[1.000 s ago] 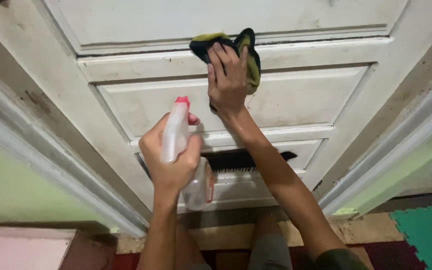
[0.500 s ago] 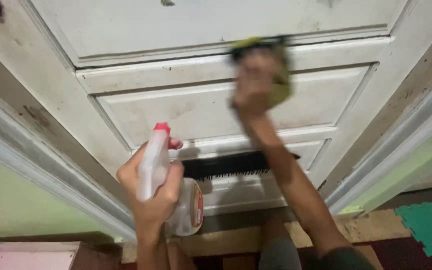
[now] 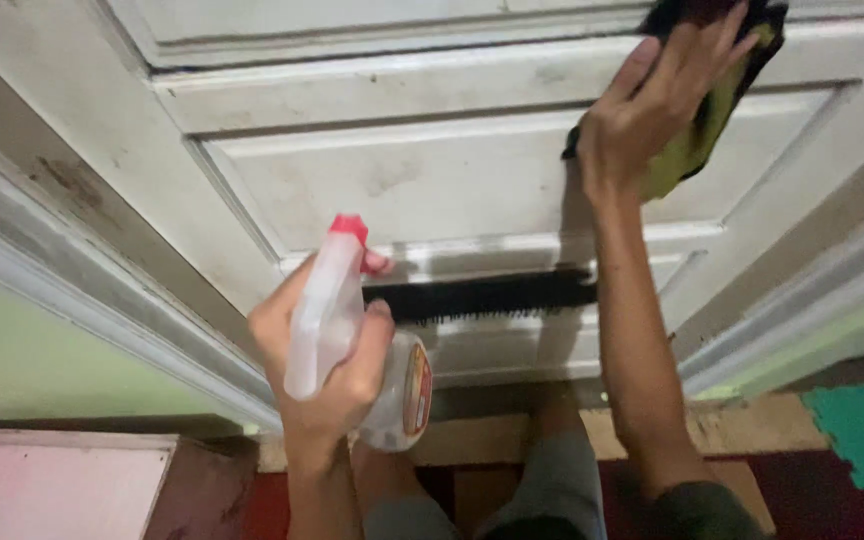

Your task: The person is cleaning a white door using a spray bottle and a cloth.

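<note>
Right hand (image 3: 652, 105) slid to upper right, palm flat pressing cloth (image 3: 697, 140) on door (image 3: 452, 180); left hand (image 3: 327, 350) clenches spray bottle (image 3: 352, 330) lower centre. Keep pressure even along moulding.

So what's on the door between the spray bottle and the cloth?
In the head view, the black brush strip runs beside the spray bottle; above it, bare white door panel and the right forearm reach to the cloth.
</note>
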